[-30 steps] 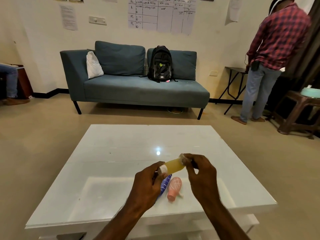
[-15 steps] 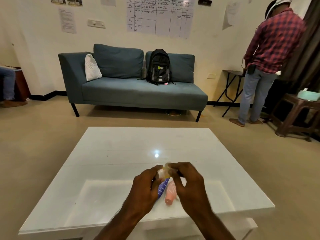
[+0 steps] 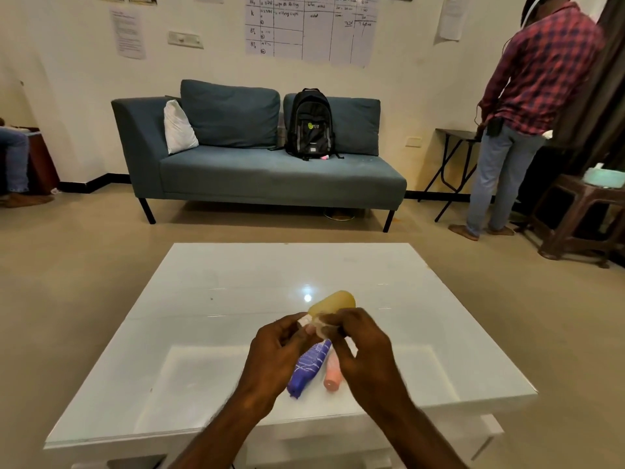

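A yellow balloon [image 3: 333, 302] sticks up and away from my hands above the white table [image 3: 209, 299]. My left hand [image 3: 274, 357] pinches its whitish neck end with curled fingers. My right hand [image 3: 362, 353] grips the balloon just beside that, fingers curled over its lower part. Under my hands, a purple patterned balloon [image 3: 308, 367] and a pink balloon [image 3: 333, 375] lie side by side on the table; my hands hide the far ends of both.
A blue sofa [image 3: 263, 177] with a black backpack [image 3: 310, 125] and white pillow stands against the far wall. A person in a plaid shirt [image 3: 531, 106] stands at the right by a folding table and a brown stool [image 3: 585, 214]. Bare floor surrounds the table.
The yellow balloon was held stretched sideways between both hands; my hands then came together, and now its body points up and away past my fingers. The camera has tipped slightly.
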